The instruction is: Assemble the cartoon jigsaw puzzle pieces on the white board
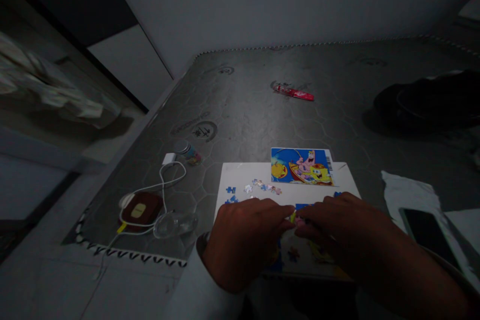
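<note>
White board (232,176) is laid on a grey, hexagon-patterned mat (255,110), with its long axis running left to right across the view. Both hands are held together over the middle of the board, fingertips meeting. The left hand (243,240) and the right hand (345,232) are each pinched on a small yellow and pink puzzle piece (296,219) at the point where they meet, so neither hand is nearer than the other. The light is dim and the piece is tiny: its long axis and the way it points cannot be told, nor whether it is one piece or two joined.

Just beyond the fingertips, along the board's far edge, a cartoon reference picture (302,166) is seen, its long axis parallel to that edge and its figures upright to the viewer. Loose pieces (262,186) are scattered left of it, towards the board's far left corner. An assembled patch (294,254) is partly hidden under the hands, near the board's near edge.

By the mat's left edge a white charger cable (165,180) is coiled. Right of the board, a dark phone (427,230) is lying face up.
</note>
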`<state>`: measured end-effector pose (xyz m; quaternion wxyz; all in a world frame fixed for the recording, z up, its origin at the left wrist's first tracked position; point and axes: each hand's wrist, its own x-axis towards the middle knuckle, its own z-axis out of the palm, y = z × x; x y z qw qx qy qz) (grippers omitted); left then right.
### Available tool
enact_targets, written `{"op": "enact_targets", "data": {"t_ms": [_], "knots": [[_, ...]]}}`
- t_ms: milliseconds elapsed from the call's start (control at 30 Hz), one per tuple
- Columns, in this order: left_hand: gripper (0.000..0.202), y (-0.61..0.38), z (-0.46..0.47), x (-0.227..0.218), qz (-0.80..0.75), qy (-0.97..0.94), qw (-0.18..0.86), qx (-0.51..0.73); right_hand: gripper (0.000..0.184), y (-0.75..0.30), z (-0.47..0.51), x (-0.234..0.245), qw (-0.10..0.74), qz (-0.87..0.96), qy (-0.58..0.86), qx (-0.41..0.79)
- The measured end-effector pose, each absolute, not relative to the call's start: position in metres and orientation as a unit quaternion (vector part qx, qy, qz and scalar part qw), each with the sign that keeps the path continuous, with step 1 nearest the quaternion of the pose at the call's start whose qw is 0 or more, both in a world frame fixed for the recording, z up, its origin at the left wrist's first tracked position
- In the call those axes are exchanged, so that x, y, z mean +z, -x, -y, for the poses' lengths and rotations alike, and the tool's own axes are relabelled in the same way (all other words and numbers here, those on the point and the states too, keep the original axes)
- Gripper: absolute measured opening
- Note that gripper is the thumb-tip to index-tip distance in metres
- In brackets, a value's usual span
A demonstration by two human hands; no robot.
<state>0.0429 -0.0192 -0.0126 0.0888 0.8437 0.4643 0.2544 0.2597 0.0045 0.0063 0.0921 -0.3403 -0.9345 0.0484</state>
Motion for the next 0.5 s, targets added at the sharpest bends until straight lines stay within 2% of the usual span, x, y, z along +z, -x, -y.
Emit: {"op": "enact_targets", "data": {"t_ms": [200, 500], "knots": [[0.016, -0.0423, 0.0185, -0.0070, -0.470, -0.846, 0.098, 0.233, 0.019, -0.2583, -0.0044, 0.0044, 0.104, 0.932, 0.345, 0.035], [0.030, -0.0444, 0.0199, -0.0100, -0.455, -0.855, 0.092, 0.233, 0.026, -0.2557, -0.0045, 0.0079, 0.128, 0.938, 0.323, 0.006]]}}
